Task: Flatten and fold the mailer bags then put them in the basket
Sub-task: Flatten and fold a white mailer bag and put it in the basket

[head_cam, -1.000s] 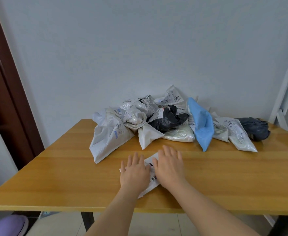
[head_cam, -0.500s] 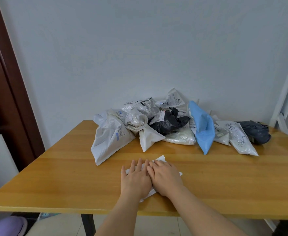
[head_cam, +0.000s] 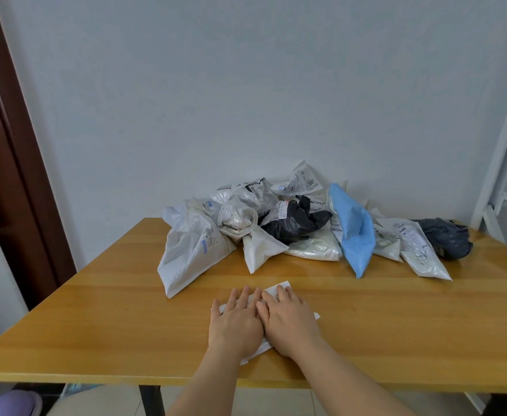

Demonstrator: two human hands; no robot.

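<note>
Both hands flat, palms down, side by side on the near-centre of the table (head_cam: pixel 96 310). Left hand (head_cam: pixel 235 324): fingers straight and slightly spread, pressing down. Right hand (head_cam: pixel 289 321): fingers straight, close together, also pressing. Their inner edges touch; neither curls round or pinches anything.

Under them: a small white mailer (head_cam: pixel 280 288), mostly covered. Visible bits only: a corner past the fingertips on the far side, a sliver at the right by the right hand, a sliver by the left thumb, and a corner sticking out near the left wrist. It lies flat on the wood; can't tell whether it's folded.

Far side of the table, against the wall (head_cam: pixel 246 85): the pile of unflattened mailers (head_cam: pixel 276 223), well apart from the hands. Left to right: big white bag (head_cam: pixel 189 253) angled toward the near-left, crumpled white ones with labels, black bag (head_cam: pixel 294 223) mid-pile, blue bag (head_cam: pixel 355 232) pointing near, more white ones, dark grey bag (head_cam: pixel 447 238) at the far right.

Bare wood between pile and hands. Nearest neighbour is the big white bag's lower corner, far-left of the left hand, not touching.

Surroundings: brown door frame (head_cam: pixel 15 175) left, white ladder-like frame (head_cam: pixel 504 163) right, something lilac (head_cam: pixel 6 403) on the floor at near-left.
</note>
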